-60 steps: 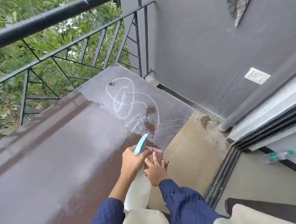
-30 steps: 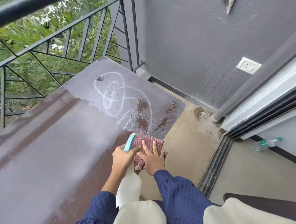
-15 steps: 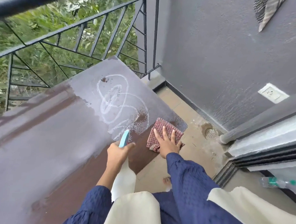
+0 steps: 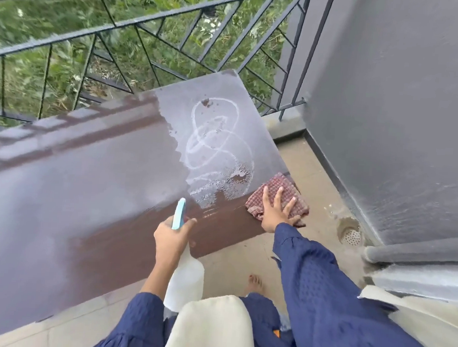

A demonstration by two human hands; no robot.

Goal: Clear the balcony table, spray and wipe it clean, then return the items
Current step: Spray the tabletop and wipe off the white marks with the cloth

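table [image 4: 92, 191] runs long axis left to right along the railing [image 4: 178, 17], far end toward the grey wall [image 4: 387, 102]. right hand [image 4: 275, 211], fingers spread flat, presses the checked cloth [image 4: 288, 197] at the near corner, likely to scrub. left hand [image 4: 171, 237] wraps the spray bottle [image 4: 182, 280], nozzle aimed at the white swirl marks [image 4: 213, 140], probably ready to re-wet.

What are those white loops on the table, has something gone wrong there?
Nothing damaged. The white squiggles sit on the dusty far end of the table, an unwiped patch. The right hand presses a checked cloth at its edge; the left hand holds a spray bottle.
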